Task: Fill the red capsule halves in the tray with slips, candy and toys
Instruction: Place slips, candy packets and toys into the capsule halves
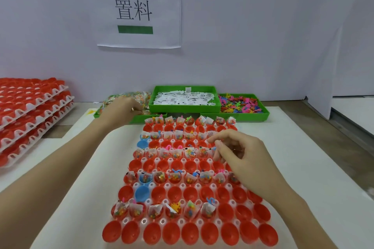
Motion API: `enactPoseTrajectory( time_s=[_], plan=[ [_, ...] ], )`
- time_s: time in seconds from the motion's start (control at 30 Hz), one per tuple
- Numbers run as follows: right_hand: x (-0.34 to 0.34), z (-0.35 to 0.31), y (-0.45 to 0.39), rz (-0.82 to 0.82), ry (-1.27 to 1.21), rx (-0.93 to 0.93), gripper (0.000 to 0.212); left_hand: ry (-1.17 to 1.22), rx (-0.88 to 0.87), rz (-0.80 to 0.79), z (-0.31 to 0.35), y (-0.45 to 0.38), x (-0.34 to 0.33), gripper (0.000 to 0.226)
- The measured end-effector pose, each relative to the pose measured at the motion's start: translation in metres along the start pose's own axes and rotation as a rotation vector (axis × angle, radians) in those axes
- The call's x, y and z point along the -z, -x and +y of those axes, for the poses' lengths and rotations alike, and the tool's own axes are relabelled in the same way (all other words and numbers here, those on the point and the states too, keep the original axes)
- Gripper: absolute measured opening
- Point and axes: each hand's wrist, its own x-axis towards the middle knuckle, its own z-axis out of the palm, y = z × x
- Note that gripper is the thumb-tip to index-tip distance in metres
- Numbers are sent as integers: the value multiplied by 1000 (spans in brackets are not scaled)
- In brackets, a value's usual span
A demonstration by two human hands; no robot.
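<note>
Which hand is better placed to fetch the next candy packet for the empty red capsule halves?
The left hand. It already reaches into the green plastic bin of clear candy packets behind the white tray of red capsule halves. The right hand hovers over the tray's right side, fingers curled, away from that bin.

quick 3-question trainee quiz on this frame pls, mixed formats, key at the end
1. True or false: the left hand reaches into the green bin of white slips.
2. Multiple choice: which bin sits furthest right? A) candy packets B) slips C) coloured toys
3. Short answer: which odd colour shows among the red capsule halves in the tray?

Key
1. False. It is at the bin of candy packets, left of the slips.
2. C, the bin of coloured toys.
3. Blue: blue halves sit in the tray's left columns. The right hand is over the tray's right side, fingers curled.
</note>
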Motion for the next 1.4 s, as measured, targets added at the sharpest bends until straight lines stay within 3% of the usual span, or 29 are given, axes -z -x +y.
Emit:
enactPoseTrajectory(
  time_s=[0.13, 0.2, 0.33, 0.47, 0.6, 0.83, 1.07, 1.3, 1.4],
  plan=[
    [2, -1, 0, 16, 9, -6, 24, -216, -21, 5, 5, 6, 1, 22],
    [3, -1, 0, 19, 9, -11, 25, -210, -15, 121, 5, 10, -1, 21],
    [5, 0, -1, 26, 35, -25, 25, 47, 83, 444, 6, 20, -1, 15],
    [7, 2, -2, 48, 62, -34, 24, 522, 287, 570, 31, 42, -1, 14],
    [7, 6, -2, 62, 78, -32, 27, 899, 251, 471, 70, 85, 0, 10],
    [-1, 8, -16, 122, 191, 1, 26, 1280, 172, 295, 101, 124, 17, 17],
    [-9, 19, -109, -3, 541, 42, 26, 1307, 67, 237, 104, 129, 18, 4],
    [-17, 57, -195, -115, 703, -39, 22, 1327, 42, 270, 99, 129, 18, 9],
    [-21, 64, -215, -246, 778, -62, 27, 1335, 4, 254, 98, 128, 19, 8]
  ],
)
